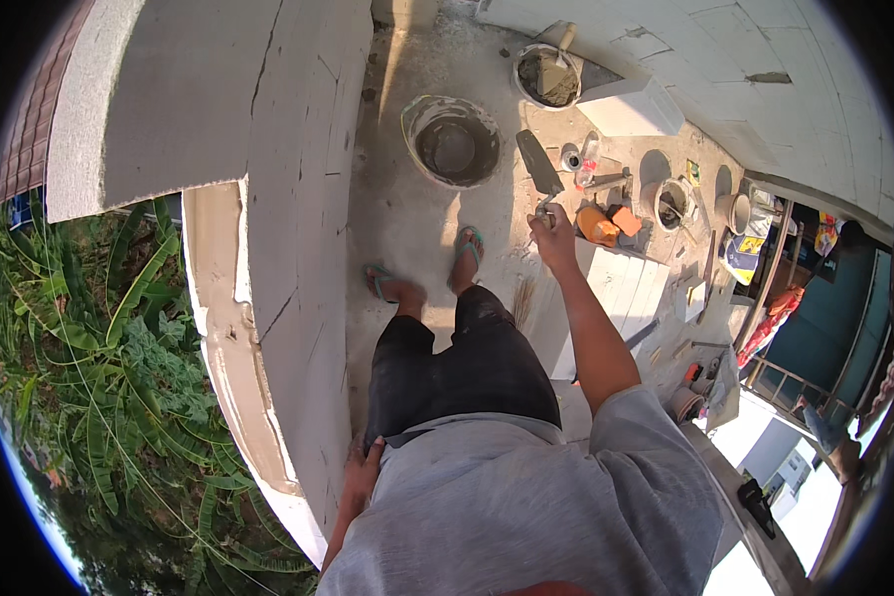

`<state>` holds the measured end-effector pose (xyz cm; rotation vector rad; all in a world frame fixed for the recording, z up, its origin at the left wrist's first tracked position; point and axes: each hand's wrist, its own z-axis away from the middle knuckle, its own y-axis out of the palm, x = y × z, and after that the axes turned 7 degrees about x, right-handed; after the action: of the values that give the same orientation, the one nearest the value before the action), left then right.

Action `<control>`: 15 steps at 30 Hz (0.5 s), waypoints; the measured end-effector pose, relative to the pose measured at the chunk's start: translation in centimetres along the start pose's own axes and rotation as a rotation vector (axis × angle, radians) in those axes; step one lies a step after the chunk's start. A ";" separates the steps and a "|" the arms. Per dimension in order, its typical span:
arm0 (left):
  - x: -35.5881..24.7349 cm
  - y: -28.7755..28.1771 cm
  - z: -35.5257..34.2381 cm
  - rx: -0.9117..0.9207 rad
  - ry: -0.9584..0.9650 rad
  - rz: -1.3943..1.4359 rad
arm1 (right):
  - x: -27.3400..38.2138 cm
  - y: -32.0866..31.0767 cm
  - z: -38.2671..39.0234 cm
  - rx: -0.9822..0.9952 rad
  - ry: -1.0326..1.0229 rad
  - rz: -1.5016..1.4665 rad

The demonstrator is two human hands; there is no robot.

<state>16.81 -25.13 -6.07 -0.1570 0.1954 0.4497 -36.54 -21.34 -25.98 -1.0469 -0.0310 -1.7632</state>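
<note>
My right hand (pixel 552 230) grips the handle of a trowel (pixel 538 164), its dark blade raised over the concrete floor. My left hand (pixel 363 459) rests at the side of my dark shorts, near my hip, with its fingers loosely extended and no tool visible in it. Ahead of my feet in green sandals stands a large bucket (pixel 445 107) with grey residue inside. Farther off, a smaller bucket (pixel 551 97) holds mortar and another trowel (pixel 559 60). Right of the raised trowel lie an orange bag (pixel 595 226) and an orange block (pixel 626 220).
A block wall (pixel 299 248) runs close along my left, with wet mortar (pixel 224 323) on its edge and banana plants beyond. White blocks (pixel 611 278) are stacked at my right, near several buckets and tools. A wall (pixel 775 99) rises ahead right; a railing (pixel 795 382) is at far right.
</note>
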 end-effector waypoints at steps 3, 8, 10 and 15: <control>-0.3 1.3 -0.9 -0.040 -0.007 -0.086 | -6.3 3.7 -5.4 -0.132 -0.078 0.484; 1.3 3.1 -3.2 -0.163 0.009 -0.203 | -15.7 8.5 -17.1 -0.154 -0.255 0.606; 0.1 3.2 -4.3 -0.186 -0.004 -0.249 | -18.5 9.4 -20.9 -0.173 -0.270 0.622; -1.2 3.7 -5.9 -0.170 -0.044 -0.261 | -25.0 9.9 -25.0 -0.200 -0.281 0.657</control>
<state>13.23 -23.47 -11.93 -0.3349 0.0917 0.2092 -42.60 -18.93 -62.08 -1.2655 0.2890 -1.0345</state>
